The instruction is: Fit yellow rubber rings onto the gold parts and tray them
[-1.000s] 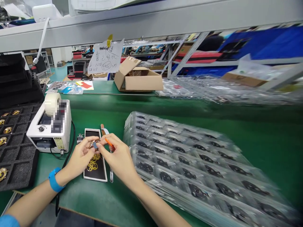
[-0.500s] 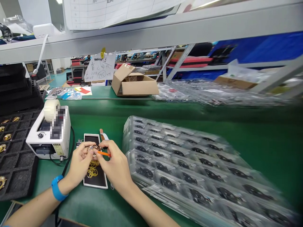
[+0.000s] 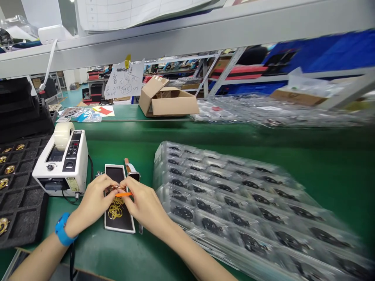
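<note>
Orange stick [image 3: 124,194] and small coppery part [image 3: 114,188], hand-held.
Right hand [image 3: 143,201] is pinching the stick, its long axis running left-right; left hand [image 3: 95,197] is pinching the part between fingertips.

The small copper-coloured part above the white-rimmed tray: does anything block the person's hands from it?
Nothing visible does. The left hand and right hand meet at the copper-coloured part, though fingers hide much of it. The orange stick in the right hand crosses close by, without visibly blocking the fingers.
</note>
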Available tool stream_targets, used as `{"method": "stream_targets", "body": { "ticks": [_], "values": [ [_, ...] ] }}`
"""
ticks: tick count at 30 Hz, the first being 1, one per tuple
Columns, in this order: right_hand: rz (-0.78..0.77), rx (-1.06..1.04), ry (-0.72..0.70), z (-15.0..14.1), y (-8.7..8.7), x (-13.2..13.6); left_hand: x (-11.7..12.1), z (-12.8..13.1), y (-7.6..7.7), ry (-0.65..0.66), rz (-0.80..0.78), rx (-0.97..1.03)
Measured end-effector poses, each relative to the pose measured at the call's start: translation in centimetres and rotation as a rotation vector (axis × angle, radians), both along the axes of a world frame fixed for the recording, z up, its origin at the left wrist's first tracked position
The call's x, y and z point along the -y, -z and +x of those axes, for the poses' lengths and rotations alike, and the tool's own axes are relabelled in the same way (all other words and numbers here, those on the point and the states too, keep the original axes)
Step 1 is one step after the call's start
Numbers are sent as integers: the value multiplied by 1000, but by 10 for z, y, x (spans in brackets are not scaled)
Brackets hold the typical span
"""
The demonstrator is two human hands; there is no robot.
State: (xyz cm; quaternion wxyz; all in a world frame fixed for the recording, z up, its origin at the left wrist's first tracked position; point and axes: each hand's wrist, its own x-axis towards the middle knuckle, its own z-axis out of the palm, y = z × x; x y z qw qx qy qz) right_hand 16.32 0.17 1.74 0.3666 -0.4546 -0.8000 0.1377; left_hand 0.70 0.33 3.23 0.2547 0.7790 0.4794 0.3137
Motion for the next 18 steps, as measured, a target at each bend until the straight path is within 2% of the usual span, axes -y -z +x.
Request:
{"method": "stream_targets", "body": {
  "ticks": [5,8,12,14,16,18],
  "values": [
    [109,169,-58,1,0,-4,-2,2,-1,33,43,-139],
    [223,167,-32,0,-2,-3,-1,1,-2,23,59,-92],
    [501,-6,81,0,-7,10,2,1,-6,-68,15,225],
    [697,-59,135,0,-7,18,3,1,-6,-129,-91,444],
    [863,-18,161,0,-5,24,4,3,-3,-163,-238,650],
    [931,50,179,-2,-3,26,5,6,-1,-173,-364,784]
  ]
}}
